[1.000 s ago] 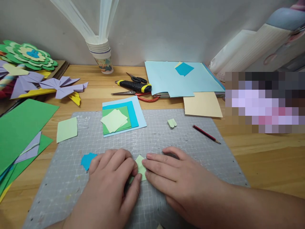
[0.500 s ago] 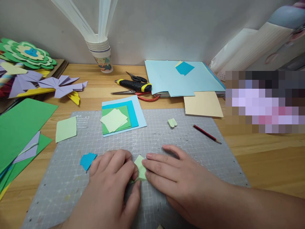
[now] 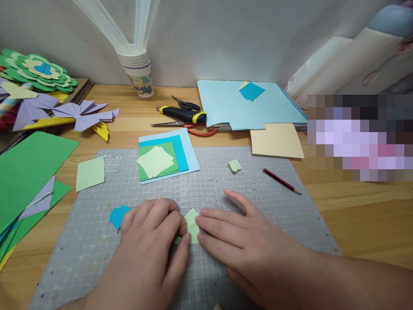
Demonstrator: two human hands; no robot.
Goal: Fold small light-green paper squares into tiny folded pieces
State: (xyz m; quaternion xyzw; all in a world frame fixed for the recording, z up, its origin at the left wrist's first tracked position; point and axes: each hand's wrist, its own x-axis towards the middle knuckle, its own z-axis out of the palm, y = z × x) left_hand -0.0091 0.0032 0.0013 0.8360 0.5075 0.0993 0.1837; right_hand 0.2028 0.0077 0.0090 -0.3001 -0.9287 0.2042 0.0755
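Observation:
A small light green paper lies on the grey cutting mat, partly hidden between my hands. My left hand is closed, its thumb and curled forefinger pinching the paper's left side. From the right, my right hand rests its outstretched fingertips on the paper's right edge, with the forefinger lifted. A blue paper scrap sits beside my left knuckles. Farther back on the mat are a small folded green piece and a red and black pencil.
Stacked squares of paper lie at the mat's back edge, with a light green sheet to their left. Behind are red scissors, a box cutter and paper cups. Green sheets and paper flowers occupy the left.
My right forefinger has lifted a little higher. The light green paper lies slightly flatter between my hands, which otherwise keep their places.

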